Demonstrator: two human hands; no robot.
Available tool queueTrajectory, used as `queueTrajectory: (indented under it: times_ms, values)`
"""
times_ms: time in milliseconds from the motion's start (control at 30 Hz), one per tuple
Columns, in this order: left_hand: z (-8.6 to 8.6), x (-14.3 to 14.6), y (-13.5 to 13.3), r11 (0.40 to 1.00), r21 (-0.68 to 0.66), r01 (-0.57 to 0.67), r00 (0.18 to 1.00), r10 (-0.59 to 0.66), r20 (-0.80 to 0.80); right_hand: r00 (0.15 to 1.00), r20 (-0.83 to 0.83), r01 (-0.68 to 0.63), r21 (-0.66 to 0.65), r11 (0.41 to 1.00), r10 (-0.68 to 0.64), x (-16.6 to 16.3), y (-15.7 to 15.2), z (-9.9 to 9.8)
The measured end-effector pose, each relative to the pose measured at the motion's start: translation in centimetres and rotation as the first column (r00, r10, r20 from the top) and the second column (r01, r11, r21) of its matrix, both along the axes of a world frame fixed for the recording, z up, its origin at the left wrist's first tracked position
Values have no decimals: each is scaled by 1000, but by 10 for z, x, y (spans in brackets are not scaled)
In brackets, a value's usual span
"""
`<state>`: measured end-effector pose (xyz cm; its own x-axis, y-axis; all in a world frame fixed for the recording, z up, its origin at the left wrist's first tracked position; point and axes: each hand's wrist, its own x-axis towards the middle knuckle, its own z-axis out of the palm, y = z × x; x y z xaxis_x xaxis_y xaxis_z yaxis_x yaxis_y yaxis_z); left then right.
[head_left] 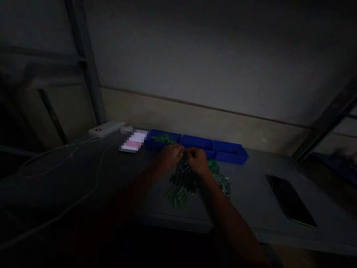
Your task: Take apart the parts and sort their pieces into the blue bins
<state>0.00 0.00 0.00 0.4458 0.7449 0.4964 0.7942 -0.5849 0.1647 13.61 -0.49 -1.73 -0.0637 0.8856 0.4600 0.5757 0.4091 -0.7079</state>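
My left hand (173, 153) and my right hand (196, 159) are close together over the table, just in front of the blue bins. Both have their fingers pinched; whatever sits between the fingertips is too small and dark to make out. Under and beside my right hand lies a pile of thin dark pieces (185, 179). Small green pieces (178, 196) are heaped at its near edge, and more green and clear pieces (221, 180) spread to the right. The left blue bin (150, 144) holds some similar green pieces (163, 138).
A middle blue bin (208, 146) and a right blue bin (242, 156) continue the row. On the left are a phone with a lit screen (133, 140), a white power strip (107, 128) and a trailing cable (97, 180). A dark phone (291, 200) lies on the right of the grey table (244, 206).
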Motion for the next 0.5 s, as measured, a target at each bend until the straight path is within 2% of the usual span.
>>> queueTrajectory:
  times_ms: [133, 367, 500]
  values:
    - [-1, -2, 3, 1000, 10, 21, 1000, -22, 23, 1000, -8, -2, -19, 1000, 2, -1, 0, 1]
    - [-3, -3, 5, 1000, -21, 6, 986, -2, 169, 999, -32, -7, -21, 1000, 6, -2, 0, 0]
    - [-3, -7, 5, 996, -22, 87, 972, -80, 222, 1000, 10, -1, -3, 1000, 1, -2, -3, 2]
